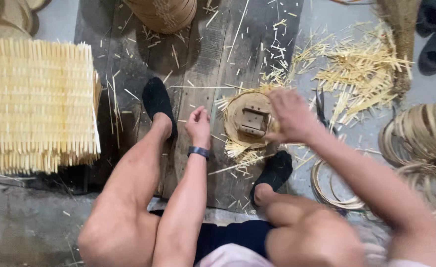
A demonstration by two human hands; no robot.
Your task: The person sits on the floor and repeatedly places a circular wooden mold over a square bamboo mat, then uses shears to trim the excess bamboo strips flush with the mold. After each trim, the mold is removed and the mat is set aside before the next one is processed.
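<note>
Weaving in hand: the right hand (291, 116) grips the rim of a small round basket base (247, 121) on the plank floor (203, 59). The left hand (198, 126), loosely curled and holding nothing, hovers just left of it. The next move likely calls for both hands on the rim. Loose strips (361, 69) clutter the floor beyond the right hand; a woven panel (37, 104) stands well left.

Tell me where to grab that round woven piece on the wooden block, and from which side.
Take the woven piece by its rim, probably from the right, where the right hand already grips it. The rim is thin and curved, so fingers can pinch over it. The wooden block fills the middle, and loose strips stick out at the lower left. The left hand hangs free beside it.
</note>
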